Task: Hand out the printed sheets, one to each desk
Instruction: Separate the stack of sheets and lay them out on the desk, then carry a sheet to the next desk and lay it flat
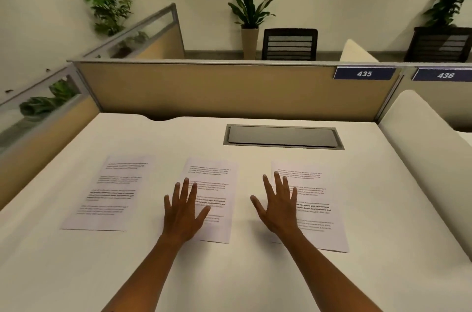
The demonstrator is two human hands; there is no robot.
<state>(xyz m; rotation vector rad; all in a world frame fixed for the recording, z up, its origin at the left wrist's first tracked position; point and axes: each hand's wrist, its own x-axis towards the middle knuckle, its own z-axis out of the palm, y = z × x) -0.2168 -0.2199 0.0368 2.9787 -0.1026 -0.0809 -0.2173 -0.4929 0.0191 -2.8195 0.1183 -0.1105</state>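
Side by side on the white surface [255,273] lie three printed sheets. Both hands are spread flat, fingers straight and apart, holding nothing. The left hand [182,212] covers the left part of the middle sheet [217,199]; the right hand [278,207] covers the left edge of the right sheet [314,209]. The left sheet [107,194] lies apart from both hands, well to the left.
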